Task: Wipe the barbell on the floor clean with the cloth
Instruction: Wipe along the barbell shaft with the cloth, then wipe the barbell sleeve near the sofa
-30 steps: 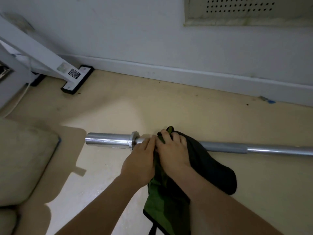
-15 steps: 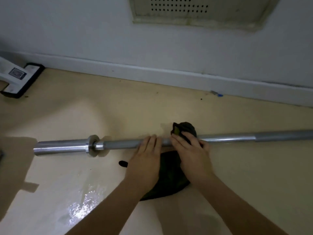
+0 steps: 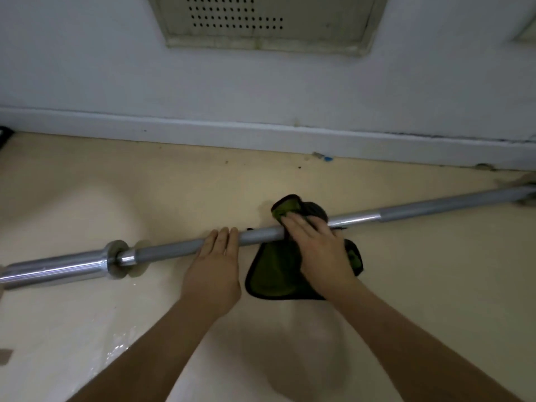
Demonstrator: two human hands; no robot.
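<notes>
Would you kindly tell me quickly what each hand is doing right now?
Left hand: open, fingers resting flat on the barbell.
Right hand: closed over the cloth, pressing it around the barbell.

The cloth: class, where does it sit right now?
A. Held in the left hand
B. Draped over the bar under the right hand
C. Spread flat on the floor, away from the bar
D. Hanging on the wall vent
B: the green cloth lies over the bar, pressed by the right hand; the left hand rests bare on the bar.
</notes>
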